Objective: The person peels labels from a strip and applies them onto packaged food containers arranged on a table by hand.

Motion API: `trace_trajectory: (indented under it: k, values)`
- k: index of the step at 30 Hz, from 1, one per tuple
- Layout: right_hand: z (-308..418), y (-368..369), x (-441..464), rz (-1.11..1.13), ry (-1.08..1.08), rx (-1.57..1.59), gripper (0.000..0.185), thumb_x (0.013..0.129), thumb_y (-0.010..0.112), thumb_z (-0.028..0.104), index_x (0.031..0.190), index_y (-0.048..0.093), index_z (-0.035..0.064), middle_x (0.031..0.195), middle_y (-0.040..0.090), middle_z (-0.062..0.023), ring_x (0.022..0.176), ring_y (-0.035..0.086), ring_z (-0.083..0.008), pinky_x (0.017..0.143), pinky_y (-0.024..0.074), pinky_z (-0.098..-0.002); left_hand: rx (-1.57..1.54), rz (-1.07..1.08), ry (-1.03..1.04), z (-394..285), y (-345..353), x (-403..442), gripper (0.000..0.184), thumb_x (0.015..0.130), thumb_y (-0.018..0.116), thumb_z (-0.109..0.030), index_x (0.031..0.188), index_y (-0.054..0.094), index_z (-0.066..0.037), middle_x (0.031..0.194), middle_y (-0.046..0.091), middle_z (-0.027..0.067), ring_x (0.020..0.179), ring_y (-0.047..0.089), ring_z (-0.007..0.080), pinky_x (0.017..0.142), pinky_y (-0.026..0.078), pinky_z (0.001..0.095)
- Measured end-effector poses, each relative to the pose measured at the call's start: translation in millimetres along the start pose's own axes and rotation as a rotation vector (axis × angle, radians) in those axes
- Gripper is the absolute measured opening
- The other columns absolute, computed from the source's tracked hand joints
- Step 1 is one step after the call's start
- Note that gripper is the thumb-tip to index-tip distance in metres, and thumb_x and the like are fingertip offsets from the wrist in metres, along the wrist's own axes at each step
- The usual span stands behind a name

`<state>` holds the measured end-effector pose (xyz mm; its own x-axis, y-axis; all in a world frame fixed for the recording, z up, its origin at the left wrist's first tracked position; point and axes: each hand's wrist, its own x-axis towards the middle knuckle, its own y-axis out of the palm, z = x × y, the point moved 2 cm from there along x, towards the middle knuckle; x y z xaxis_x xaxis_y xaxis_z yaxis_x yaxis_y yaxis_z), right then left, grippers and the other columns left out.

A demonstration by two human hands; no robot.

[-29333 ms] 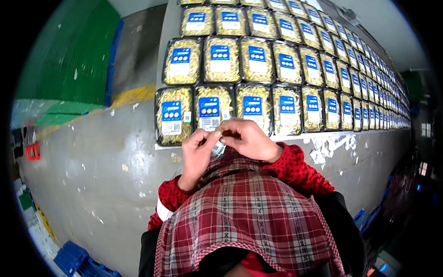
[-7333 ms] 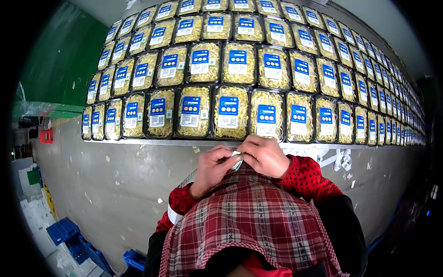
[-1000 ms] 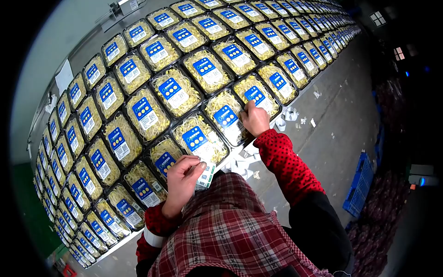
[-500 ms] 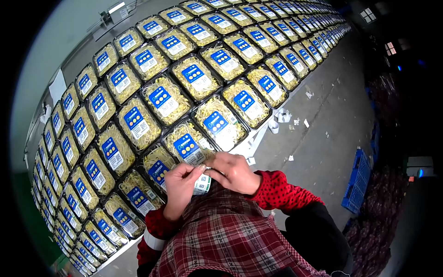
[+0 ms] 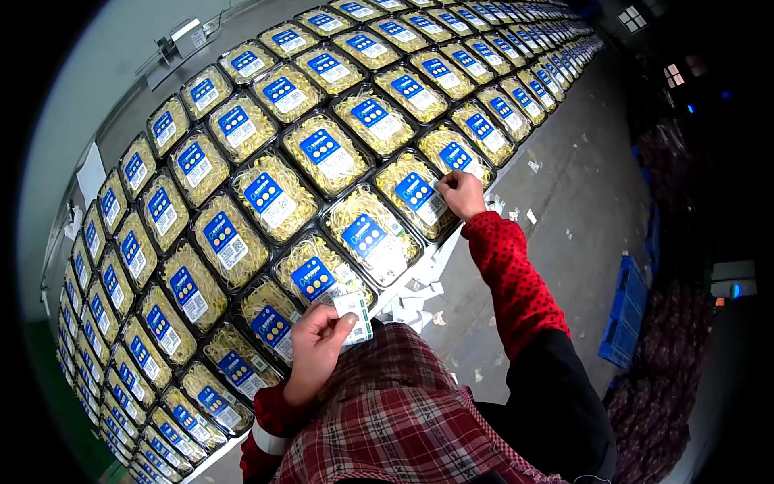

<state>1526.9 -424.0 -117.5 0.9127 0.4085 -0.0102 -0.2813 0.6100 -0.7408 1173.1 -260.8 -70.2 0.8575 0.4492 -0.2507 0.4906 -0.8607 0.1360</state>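
Rows of black trays of sprouts with blue and white labels cover the table (image 5: 211,456). My left hand (image 5: 319,345) pinches a strip of small white and green stickers (image 5: 353,316) near the table's front edge. My right hand (image 5: 463,195) reaches out over a front-row tray (image 5: 415,194), its fingertips pressed together at the tray's right side. Whether a sticker is between those fingertips is too small to tell. The tray (image 5: 372,235) nearer to me has a small sticker beside its main label.
White paper scraps (image 5: 409,305) lie below the table's front edge. A blue pallet (image 5: 625,313) stands on the floor at the right, beside dark reddish sacks (image 5: 657,379). A metal fixture (image 5: 184,39) is beyond the table at the upper left.
My right hand has left the sticker strip by my left hand and moved up and right to a tray. The strip now stands more upright in my left hand. The view has shifted slightly.
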Motion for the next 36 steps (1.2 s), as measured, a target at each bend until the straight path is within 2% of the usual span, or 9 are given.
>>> trace_trajectory:
  k: [7, 9, 12, 14, 19, 21, 25, 29, 36]
  values:
    - [28, 0, -4, -0.148, -0.184, -0.704, 0.028, 0.075, 0.072, 0.028, 0.083, 0.059, 0.0045, 0.072, 0.066, -0.0176, 0.063, 0.063, -0.0398, 0.055, 0.0492, -0.0488, 0.042, -0.050, 0.138, -26, 3, 12, 0.005, 0.086, 0.067, 0.000, 0.089, 0.064, 0.003, 0.085, 0.053, 0.0001, 0.064, 0.042, 0.0040, 0.054, 0.032, 0.0207]
    - [65, -15, -24, -0.013, -0.206, -0.569, 0.029, 0.079, 0.071, 0.029, 0.090, 0.063, 0.0030, 0.073, 0.066, -0.0175, 0.066, 0.066, -0.0351, 0.060, 0.0517, -0.0435, 0.092, 0.040, 0.059, -26, -1, 19, 0.006, 0.086, 0.067, -0.002, 0.088, 0.064, 0.003, 0.085, 0.055, 0.0004, 0.066, 0.046, 0.0053, 0.056, 0.036, 0.0225]
    - [130, 1, -98, 0.600, -0.383, 0.244, 0.031, 0.087, 0.069, 0.018, 0.112, 0.064, 0.0013, 0.093, 0.066, -0.0142, 0.083, 0.065, -0.0228, 0.075, 0.0519, -0.0330, 0.275, 0.086, 0.132, -40, 4, 26, 0.008, 0.085, 0.067, -0.004, 0.090, 0.064, 0.002, 0.081, 0.056, 0.0050, 0.067, 0.051, 0.0117, 0.057, 0.039, 0.0259]
    - [153, 8, -133, 0.746, -0.378, 0.468, 0.018, 0.083, 0.068, 0.008, 0.098, 0.065, -0.0001, 0.087, 0.061, -0.0134, 0.074, 0.061, -0.0266, 0.067, 0.0497, -0.0358, 0.357, 0.090, 0.267, -41, 11, 33, 0.010, 0.083, 0.067, -0.005, 0.089, 0.063, 0.002, 0.078, 0.055, 0.0086, 0.063, 0.052, 0.0183, 0.057, 0.040, 0.0287]
    - [152, -3, -155, 0.332, -0.739, 0.143, 0.015, 0.078, 0.070, 0.005, 0.092, 0.066, 0.0009, 0.080, 0.058, -0.0108, 0.071, 0.061, -0.0306, 0.060, 0.0516, -0.0355, 0.394, 0.147, 0.256, -37, 19, 34, 0.015, 0.083, 0.071, -0.008, 0.079, 0.059, 0.002, 0.070, 0.054, 0.0061, 0.056, 0.049, 0.0140, 0.051, 0.038, 0.0280]
    - [148, -9, -157, 0.317, -0.761, 0.192, 0.013, 0.078, 0.068, 0.007, 0.089, 0.065, 0.0015, 0.079, 0.054, -0.0115, 0.071, 0.059, -0.0311, 0.061, 0.0492, -0.0385, 0.239, 0.107, 0.004, -23, 21, 35, 0.019, 0.083, 0.072, -0.008, 0.074, 0.059, 0.002, 0.063, 0.052, 0.0034, 0.055, 0.045, 0.0084, 0.050, 0.036, 0.0257]
    - [94, -50, -62, -0.023, -0.065, 0.391, 0.016, 0.087, 0.064, 0.014, 0.088, 0.065, -0.0017, 0.067, 0.061, -0.0058, 0.061, 0.051, -0.0101, 0.057, 0.0448, -0.0301, 0.222, 0.145, 0.018, -15, 30, 33, 0.020, 0.085, 0.072, -0.008, 0.072, 0.060, 0.002, 0.061, 0.052, -0.0009, 0.057, 0.042, 0.0041, 0.050, 0.033, 0.0235]
    - [-46, -63, 63, -0.186, 0.135, 0.156, 0.024, 0.082, 0.066, 0.022, 0.085, 0.069, -0.0019, 0.072, 0.068, -0.0130, 0.066, 0.064, -0.0189, 0.064, 0.0505, -0.0340, 0.035, 0.089, -0.099, -12, 31, 34, 0.009, 0.089, 0.066, -0.007, 0.087, 0.062, 0.001, 0.063, 0.053, -0.0019, 0.060, 0.043, 0.0020, 0.052, 0.034, 0.0203]
    - [-42, -52, 77, -0.203, 0.118, -0.433, 0.032, 0.072, 0.074, 0.034, 0.078, 0.068, 0.0026, 0.078, 0.068, -0.0195, 0.077, 0.067, -0.0351, 0.071, 0.0531, -0.0446, 0.180, 0.061, 0.083, -20, 23, 47, 0.010, 0.088, 0.066, -0.005, 0.090, 0.061, 0.003, 0.084, 0.060, 0.0038, 0.071, 0.051, 0.0073, 0.061, 0.040, 0.0220]
